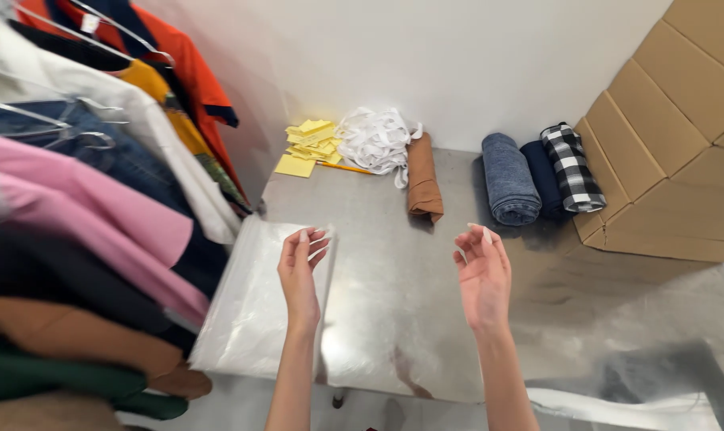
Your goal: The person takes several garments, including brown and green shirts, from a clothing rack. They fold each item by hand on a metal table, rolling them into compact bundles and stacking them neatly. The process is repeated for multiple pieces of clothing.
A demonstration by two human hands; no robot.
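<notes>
- Both grips were released: the left hand [300, 267] hung palm-up with fingers loosely curled, holding nothing, and the right hand [482, 271] was likewise raised and open with fingers spread and empty.
- Under the left hand lay the flat stack of clear plastic bags [254, 307], set at the near left edge of the shiny steel table [394, 287], probably so a bag could be drawn from the side nearest the clothes; whether the fingertips touched the top bag could not be told.
- Between and below the two hands the table showed only its bare metal.
- Along the back wall sat the rolled garments: a tan-brown roll [423, 179], a blue denim roll [508, 179], a dark navy roll [544, 179] and a black-and-white checked roll [572, 166], the last three side by side and touching, seemingly parked out of the way.
- Beside the tan-brown roll lay a heap of white fabric strips [374, 140] and a loose pile of yellow paper slips [310, 144], grouped in the far corner.
- Hanging garments on metal hangers [82, 199] crowded the left, next to the bags.
- Flattened cardboard sheets [673, 112] leaned against the right wall, beside the checked roll.
</notes>
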